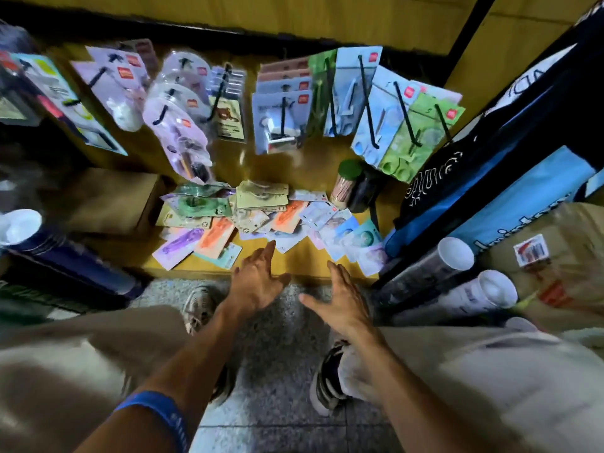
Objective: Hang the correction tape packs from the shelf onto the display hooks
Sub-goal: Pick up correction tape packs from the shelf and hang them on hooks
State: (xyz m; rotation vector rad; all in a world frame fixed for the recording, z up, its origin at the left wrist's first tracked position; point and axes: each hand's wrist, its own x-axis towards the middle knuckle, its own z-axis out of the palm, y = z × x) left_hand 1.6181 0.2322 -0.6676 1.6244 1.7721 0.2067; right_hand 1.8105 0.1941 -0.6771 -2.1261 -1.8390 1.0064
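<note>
A loose pile of correction tape packs [261,217] in orange, green, purple and pale blue lies on the yellow shelf [304,259]. Above it, black display hooks [367,99] stick out of the back panel, most carrying hung packs [281,119]. My left hand [258,282] reaches forward over the shelf's front edge, fingers apart, its fingertips near the pile and holding nothing. My right hand [343,299] hovers just right of it, also open and empty, a little short of the packs.
A brown cardboard box [111,201] sits left of the pile. A green-lidded jar [346,184] stands behind the pile at right. Rolled tubes [454,256] and blue-and-black bags [510,178] crowd the right side; a dark tube [49,250] lies at left.
</note>
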